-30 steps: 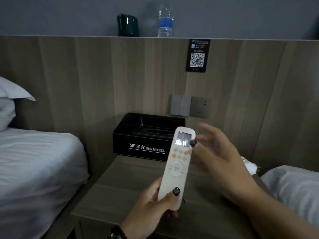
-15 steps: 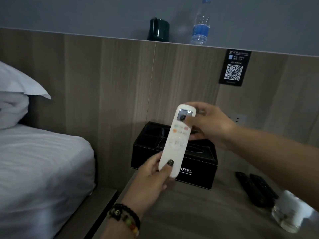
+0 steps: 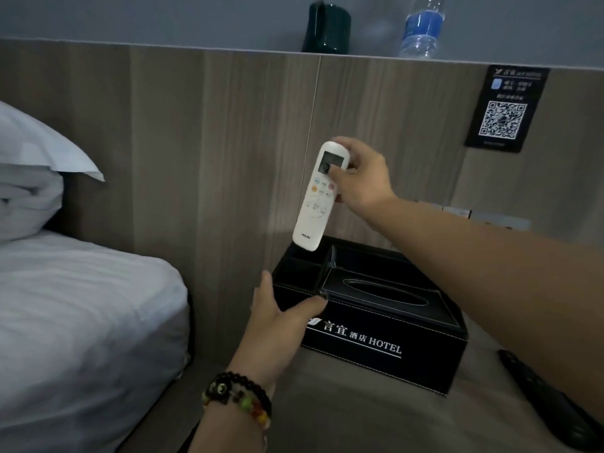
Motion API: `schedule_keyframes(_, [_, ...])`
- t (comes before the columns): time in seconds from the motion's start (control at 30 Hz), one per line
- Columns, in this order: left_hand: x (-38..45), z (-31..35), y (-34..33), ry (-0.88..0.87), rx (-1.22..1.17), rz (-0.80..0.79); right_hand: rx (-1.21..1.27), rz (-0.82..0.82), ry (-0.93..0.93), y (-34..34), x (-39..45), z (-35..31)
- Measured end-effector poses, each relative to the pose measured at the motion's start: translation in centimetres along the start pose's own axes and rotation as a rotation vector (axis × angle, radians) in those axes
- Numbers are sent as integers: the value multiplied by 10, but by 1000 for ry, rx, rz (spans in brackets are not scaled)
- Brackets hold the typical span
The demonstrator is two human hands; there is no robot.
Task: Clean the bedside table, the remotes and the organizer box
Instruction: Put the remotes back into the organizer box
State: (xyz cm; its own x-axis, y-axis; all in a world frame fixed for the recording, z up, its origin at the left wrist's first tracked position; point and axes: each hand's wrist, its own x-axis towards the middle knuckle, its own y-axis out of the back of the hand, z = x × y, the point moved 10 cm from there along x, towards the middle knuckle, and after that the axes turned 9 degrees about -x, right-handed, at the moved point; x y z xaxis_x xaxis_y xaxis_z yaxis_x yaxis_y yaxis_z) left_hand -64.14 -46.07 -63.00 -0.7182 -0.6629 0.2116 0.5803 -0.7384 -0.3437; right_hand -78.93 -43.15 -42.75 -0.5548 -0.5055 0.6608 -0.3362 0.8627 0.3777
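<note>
- Progress looks to be past the midpoint, as a judgement: the white remote (image 3: 318, 197) hangs with its lower end just over the rear left compartment of the organizer box (image 3: 376, 325), which reads as a cleaned item going back to its slot. No cloth or wipe shows in this view, so whether the wiping is finished cannot be told.
- Right hand (image 3: 359, 178) pinches the remote by its top end, thumb on the small screen and the other fingers curled behind the casing; the remote hangs below and to the left of that hand.
- Left hand (image 3: 281, 308) grips the front left corner of the box, thumb laid along the top rim toward the tissue slot, fingers round the near side, apparently steadying it. The box sits directly ahead of this hand and below the right one.
- Long axis of the remote runs close to vertical, tilted a little: screen end up and leaning right toward the holding hand, the "AUX" end pointing down and slightly left at the open compartment. Its button face is turned to the camera.
- Still outside the box: a dark remote (image 3: 536, 387) lies on the bedside table (image 3: 359, 416), under the right forearm and well to the right of the left hand. It likely remains to be put away, and perhaps cleaned.
</note>
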Motion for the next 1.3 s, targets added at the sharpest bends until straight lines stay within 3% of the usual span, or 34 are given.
schedule_keyframes(0.07, [4,0,4,2,3,11,-41,-31,28,-13,0,9])
schedule_keyframes(0.23, [-3,1,-2,-31,305,22,-62,-54,54,-22,-4,31])
schedule_keyframes(0.4, [-7,1,-2,-29,448,27,-17,-53,-33,-25,-11,67])
schedule_keyframes(0.63, [-7,-6,-17,-4,499,-53,-99,-96,70,-26,-10,58])
schedule_keyframes(0.87, [-7,-7,-20,1,587,-68,-86,-101,34,-28,-16,82])
schedule_keyframes(1.03, [-5,-11,-24,17,524,-97,-88,-129,-2,-41,-32,101])
schedule_keyframes(1.3, [-9,-18,-39,70,603,-158,-330,-181,-39,-41,-43,93])
